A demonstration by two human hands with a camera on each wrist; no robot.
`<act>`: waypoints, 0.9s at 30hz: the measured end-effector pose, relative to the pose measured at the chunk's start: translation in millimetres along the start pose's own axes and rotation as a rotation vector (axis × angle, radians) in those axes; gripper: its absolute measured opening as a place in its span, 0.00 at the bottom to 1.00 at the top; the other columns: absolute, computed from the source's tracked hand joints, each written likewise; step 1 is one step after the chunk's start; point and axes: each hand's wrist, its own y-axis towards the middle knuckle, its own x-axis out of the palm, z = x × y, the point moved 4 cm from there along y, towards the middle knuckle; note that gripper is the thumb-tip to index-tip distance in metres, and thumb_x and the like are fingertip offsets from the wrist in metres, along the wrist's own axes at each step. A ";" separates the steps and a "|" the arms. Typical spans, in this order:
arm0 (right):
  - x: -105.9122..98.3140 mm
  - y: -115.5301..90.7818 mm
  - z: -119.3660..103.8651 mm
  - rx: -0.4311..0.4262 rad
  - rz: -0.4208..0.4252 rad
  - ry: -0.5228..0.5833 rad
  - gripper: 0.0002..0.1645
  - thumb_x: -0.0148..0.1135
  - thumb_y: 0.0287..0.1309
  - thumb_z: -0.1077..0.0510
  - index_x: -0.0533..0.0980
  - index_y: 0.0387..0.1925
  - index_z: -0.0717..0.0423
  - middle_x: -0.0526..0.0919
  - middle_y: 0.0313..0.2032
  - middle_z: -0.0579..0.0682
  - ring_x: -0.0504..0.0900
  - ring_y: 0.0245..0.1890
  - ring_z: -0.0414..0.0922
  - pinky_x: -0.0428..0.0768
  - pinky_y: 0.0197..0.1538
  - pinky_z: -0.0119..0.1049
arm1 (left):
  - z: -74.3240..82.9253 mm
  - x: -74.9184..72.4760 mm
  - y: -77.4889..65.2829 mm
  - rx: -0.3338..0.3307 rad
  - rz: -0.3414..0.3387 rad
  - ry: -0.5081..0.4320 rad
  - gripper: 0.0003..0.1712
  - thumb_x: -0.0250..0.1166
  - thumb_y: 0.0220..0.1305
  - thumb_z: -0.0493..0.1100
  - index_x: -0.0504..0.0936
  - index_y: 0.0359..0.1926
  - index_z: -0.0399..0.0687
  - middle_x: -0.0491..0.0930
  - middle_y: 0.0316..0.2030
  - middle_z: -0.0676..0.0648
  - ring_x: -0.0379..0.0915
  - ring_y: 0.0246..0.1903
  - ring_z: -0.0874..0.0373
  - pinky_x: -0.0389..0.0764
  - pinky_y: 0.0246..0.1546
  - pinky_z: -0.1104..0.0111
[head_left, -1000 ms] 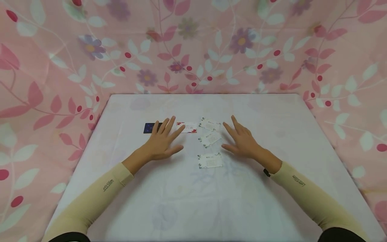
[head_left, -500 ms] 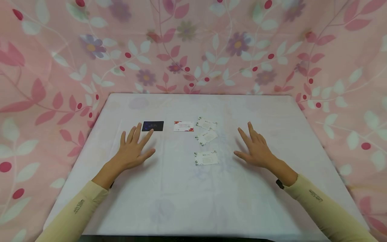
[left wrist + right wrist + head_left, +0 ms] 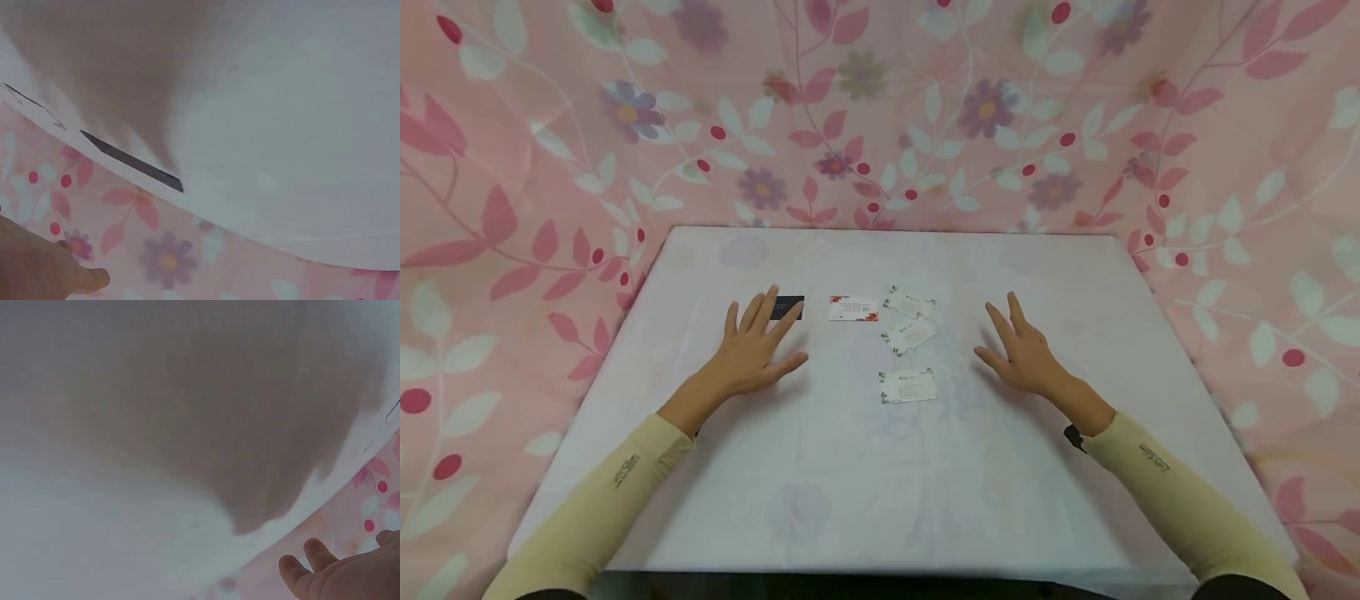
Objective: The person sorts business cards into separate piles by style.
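My left hand [image 3: 751,350] is spread above the table, its fingers partly covering a black card [image 3: 788,307] in the head view. The same dark card [image 3: 134,162] shows as a thin strip in the left wrist view. To its right lies a white card with red corner decoration [image 3: 853,308]. Three white cards with green leaf corners lie in a column: a far one [image 3: 912,302], a tilted middle one [image 3: 910,335] and a near one [image 3: 908,386]. Right of them my right hand [image 3: 1027,357] hovers, fingers extended and holding nothing. The far and middle leaf cards lie close together.
A white cloth covers the table [image 3: 850,483], whose far edge meets a pink floral curtain [image 3: 880,108]. Both hands cast shadows on the cloth. A dark strip shows below the table's near edge.
My left hand went left off the red-decorated card, then came back slightly right over the black card. My right hand moved right, away from the leaf cards. The cards look undisturbed.
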 end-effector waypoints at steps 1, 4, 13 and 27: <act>0.7 7.0 1.0 0.012 0.004 0.015 0.47 0.58 0.68 0.45 0.49 0.77 0.58 0.37 0.75 0.72 0.65 0.67 0.71 0.63 0.61 0.73 | 3.1 -1.1 10.7 0.018 0.004 0.003 0.48 0.49 0.67 0.73 0.41 0.79 0.67 0.29 0.79 0.40 0.33 0.77 0.38 0.31 0.68 0.33; 3.0 30.4 2.9 0.045 0.011 0.055 0.45 0.58 0.69 0.47 0.49 0.76 0.60 0.36 0.75 0.72 0.67 0.66 0.70 0.64 0.59 0.74 | 14.2 -2.5 47.9 0.058 0.005 0.014 0.47 0.48 0.67 0.72 0.42 0.79 0.66 0.31 0.79 0.42 0.35 0.77 0.39 0.31 0.69 0.35; 10.3 89.8 -5.7 0.099 -0.014 0.048 0.44 0.58 0.68 0.46 0.51 0.76 0.55 0.39 0.77 0.66 0.66 0.67 0.67 0.65 0.61 0.70 | 59.9 9.6 156.8 0.184 -0.105 0.056 0.49 0.55 0.66 0.70 0.43 0.79 0.65 0.37 0.80 0.47 0.35 0.78 0.44 0.34 0.70 0.35; 35.8 129.3 -34.8 0.173 -0.048 0.018 0.38 0.60 0.66 0.45 0.61 0.71 0.55 0.54 0.74 0.62 0.65 0.68 0.63 0.65 0.67 0.61 | 82.1 38.3 204.3 0.117 -0.335 0.011 0.40 0.69 0.60 0.60 0.69 0.70 0.59 0.70 0.68 0.48 0.60 0.70 0.49 0.37 0.70 0.35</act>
